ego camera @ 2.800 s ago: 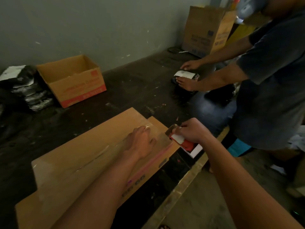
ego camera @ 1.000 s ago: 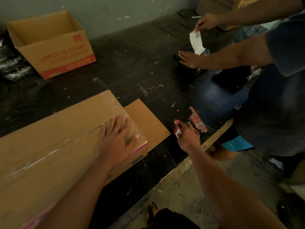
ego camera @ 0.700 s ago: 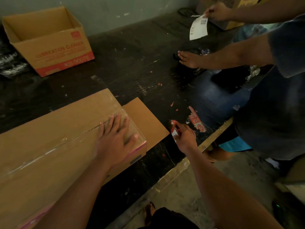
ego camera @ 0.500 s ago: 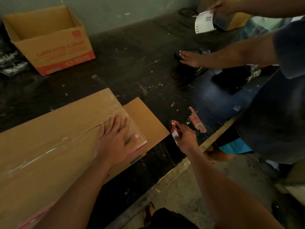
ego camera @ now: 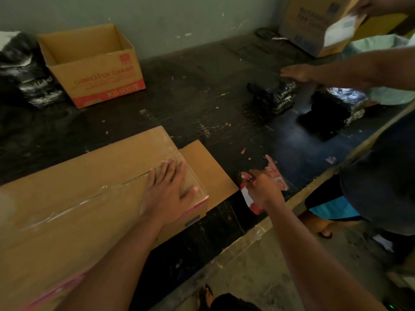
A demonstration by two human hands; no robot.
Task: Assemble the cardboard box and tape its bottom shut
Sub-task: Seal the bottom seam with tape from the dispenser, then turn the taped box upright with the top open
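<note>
Here my flat left hand [ego camera: 167, 191] should rub the tape [ego camera: 96, 195] firmly onto the cardboard box [ego camera: 67, 176]; my right hand [ego camera: 265, 190] grips the tape dispenser [ego camera: 246, 195].

The cardboard box [ego camera: 78, 209] lies bottom-up at eight o'clock on the dark table [ego camera: 202, 97], with clear tape [ego camera: 89, 198] running along its seam. The left hand [ego camera: 170, 189] presses flat on the taped end, fingers straight. A loose flap [ego camera: 202, 167] juts out at the box's three o'clock. Just beyond it the right hand [ego camera: 265, 189] grips a red and white tape dispenser [ego camera: 248, 196] at the table's edge. At ten o'clock stands an open carton [ego camera: 96, 70]. At two o'clock another person's hand [ego camera: 294, 72] rests on a black packet [ego camera: 271, 95].
</note>
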